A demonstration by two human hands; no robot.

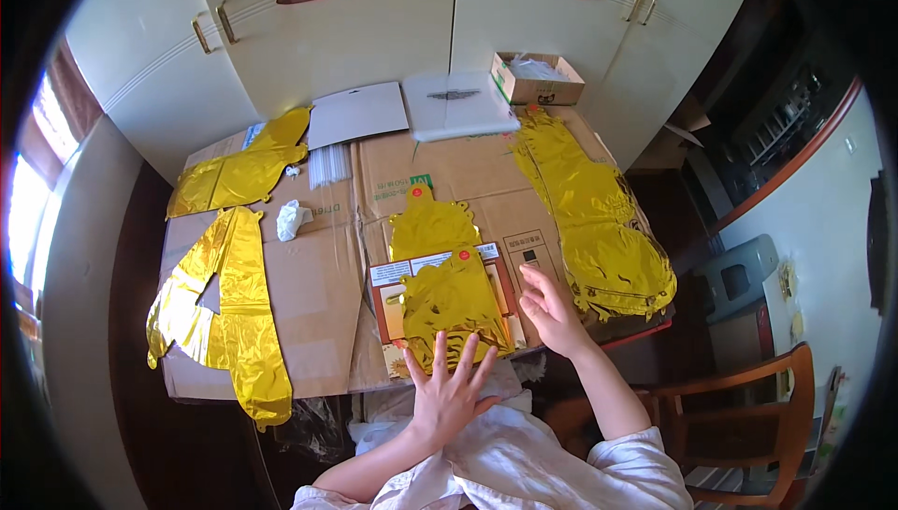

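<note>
Directly in front of me lies a flat gold foil balloon with a small red round sticker near its top. My left hand rests palm down on its near end, fingers spread. Just right of it, my right hand hovers with fingers partly stretched and holds nothing. Under the balloon is a red-edged printed card or packet, mostly covered. Another gold foil piece, also with a red sticker, reaches out beyond the card's far edge.
Brown cardboard covers the table. An A-shaped gold foil balloon hangs over the near left edge; more foil lies behind it. A foil stack lies right. Crumpled tissue, clear straws, a small box and a wooden chair surround.
</note>
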